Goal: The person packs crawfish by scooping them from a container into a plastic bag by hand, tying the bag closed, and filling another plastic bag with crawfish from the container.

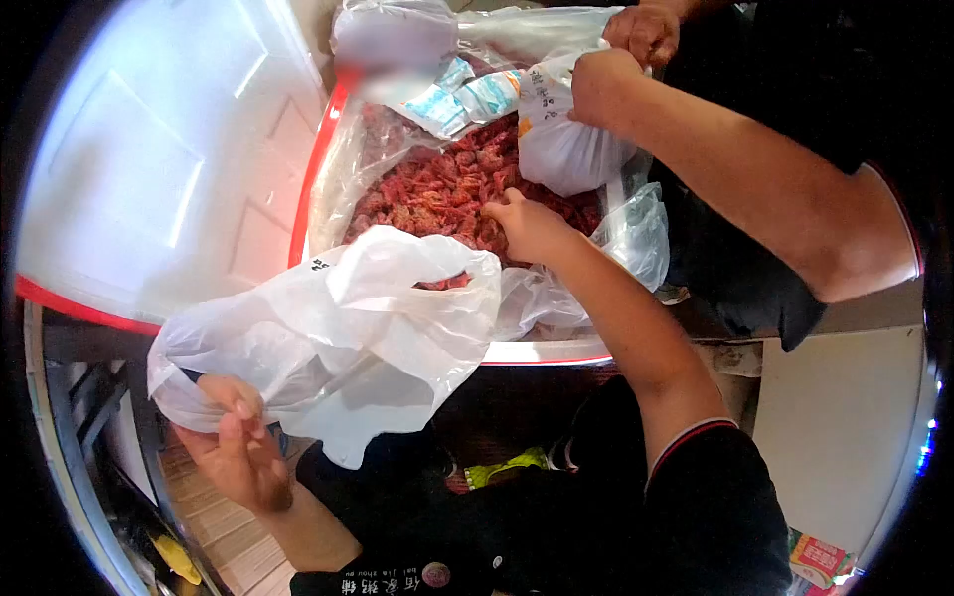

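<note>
While the right hand [527, 228] dips into the heap at about one o'clock, its thumb and forefinger sit slightly apart against the red pieces [437, 194]; whether it grips one, I cannot tell. And what a surface on that heap! Crinkled, knobbly, irregular scraps, deep red with rusty orange-brown patches, packed close together at twelve o'clock inside the box [547, 352]. Clear film [328, 189], glossy and rumpled, lines the inside, and a smooth red rim catches the eye.

Down at eight o'clock, the left hand [238, 457] pinches the white bag [308, 348], thumb and fingertips drawn together at its edge. Thin, milky plastic here, folded and softly creased, sprawling rightward over the near side of the box, with a gap at three o'clock on the bag showing red beneath, and small dark lettering near its top edge.

Over at one o'clock, a co-worker's hands [608, 87] clutch the neck of a second bag [571, 149], rounded and bulging, with dark characters on its side. Just beside it, towards twelve o'clock, lies a crumpled blue-and-white packet [462, 99]. Out at ten o'clock, a broad, shiny white panel [169, 149] gleams, edged in red.
</note>
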`<state>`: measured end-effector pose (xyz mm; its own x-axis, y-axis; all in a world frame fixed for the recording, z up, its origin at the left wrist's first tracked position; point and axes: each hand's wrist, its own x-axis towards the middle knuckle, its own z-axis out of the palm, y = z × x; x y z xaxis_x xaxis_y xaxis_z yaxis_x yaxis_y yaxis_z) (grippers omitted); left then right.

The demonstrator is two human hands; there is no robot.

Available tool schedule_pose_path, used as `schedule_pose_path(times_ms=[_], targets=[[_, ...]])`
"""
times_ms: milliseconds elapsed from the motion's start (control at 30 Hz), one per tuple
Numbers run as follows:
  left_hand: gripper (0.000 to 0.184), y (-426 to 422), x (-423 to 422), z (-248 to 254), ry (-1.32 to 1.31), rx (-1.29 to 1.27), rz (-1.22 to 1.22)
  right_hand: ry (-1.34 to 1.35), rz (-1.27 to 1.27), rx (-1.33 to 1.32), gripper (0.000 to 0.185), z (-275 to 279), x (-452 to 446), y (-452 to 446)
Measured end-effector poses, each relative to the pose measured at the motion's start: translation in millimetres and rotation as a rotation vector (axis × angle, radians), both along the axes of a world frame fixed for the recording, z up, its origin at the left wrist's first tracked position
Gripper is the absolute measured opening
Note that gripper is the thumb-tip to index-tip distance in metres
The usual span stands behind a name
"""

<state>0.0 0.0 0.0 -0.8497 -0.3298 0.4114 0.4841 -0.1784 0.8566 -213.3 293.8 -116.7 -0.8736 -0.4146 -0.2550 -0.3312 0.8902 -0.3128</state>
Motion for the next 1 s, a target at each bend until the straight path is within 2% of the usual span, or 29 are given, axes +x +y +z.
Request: schedule_pose_path(times_ms=[67, 100, 167, 200, 300, 333, 400, 433, 533, 567, 633, 700, 767, 833, 867, 900, 933, 967, 1000], targets=[[0.046, 1.9, -5.5, -11.0, 0.012, -0.056, 0.043, 0.047, -0.016, -0.024, 0.042, -2.2, -3.1, 2.6], [0.046, -6.2, -10.7, 2.2, 0.070, -0.100, 0.041, 0.103, -0.019, -0.070, 0.042, 11.0, -13.4, -5.3], [0.043, -5.6, -1.9, 3.2, 0.046, -0.046, 0.035, 0.173, -0.028, -0.325, 0.039, 5.9, -0.7, 10.5], [0.043, -3.5, 1.2, 3.7, 0.030, -0.040, 0.036, 0.158, -0.029, -0.318, 0.039, 6.9, 7.1, 17.6], [0.042, -2.3, -0.5, 1.3, 0.033, 0.046, 0.024, -0.236, -0.355, -1.137, 0.030, 38.7, 28.7, 29.2], [0.042, -2.7, -0.7, 0.0, 0.025, 0.064, 0.014, -0.231, -0.346, -1.131, 0.030, 54.6, 39.0, 29.7], [0.041, -1.1, -3.0, -2.6, 0.030, 0.091, 0.016, -0.551, -0.311, -1.642, 0.030, 90.6, 61.6, 27.4], [0.042, 1.9, -5.1, -1.3, 0.010, 0.112, 0.028, -0.555, -0.296, -1.634, 0.030, 106.7, 70.6, 22.5], [0.043, 14.9, -4.3, 4.6, -0.064, 0.153, 0.084, -0.643, -0.109, -1.858, 0.049, 142.1, 89.8, 6.6], [0.044, 19.1, -4.5, 7.2, -0.127, 0.171, 0.113, -0.655, -0.098, -1.854, 0.049, 152.8, 95.1, -3.3], [0.045, 21.5, -6.6, 6.2, -0.064, 0.117, -0.008, -0.568, 0.083, -1.825, 0.047, 171.7, 110.1, -35.3], [0.044, 30.2, -4.8, 9.5, 0.012, 0.150, 0.054, -0.602, 0.175, -1.717, 0.044, 179.3, 135.8, -85.1], [0.041, 9.9, -4.0, 9.1, 0.180, 0.268, -0.045, -0.374, 0.316, -1.161, 0.041, 159.0, 137.1, -114.8], [0.038, 5.9, -2.1, 20.2, 0.183, 0.439, -0.074, 0.201, 0.356, -0.804, 0.045, 107.7, 118.8, -135.0], [0.037, 6.7, -2.0, 19.4, 0.175, 0.439, -0.090, -0.155, 0.135, -0.627, 0.050, 95.4, 112.8, -137.6], [0.035, 7.8, -1.8, 18.4, 0.166, 0.437, -0.107, -0.153, 0.132, -0.623, 0.050, 95.1, 115.5, -134.8], [0.035, 8.3, -1.8, 18.8, 0.174, 0.441, -0.110, -0.001, 0.182, -0.469, 0.052, 95.9, 120.9, -128.4], [0.024, 9.6, -0.4, 20.5, 0.169, 0.402, -0.131, 0.142, 0.234, -0.309, 0.054, 99.3, 125.6, -119.2], [0.016, 10.7, 1.3, 21.5, 0.156, 0.363, -0.150, 0.111, 0.374, -0.294, 0.052, 123.7, 132.2, -105.2]])
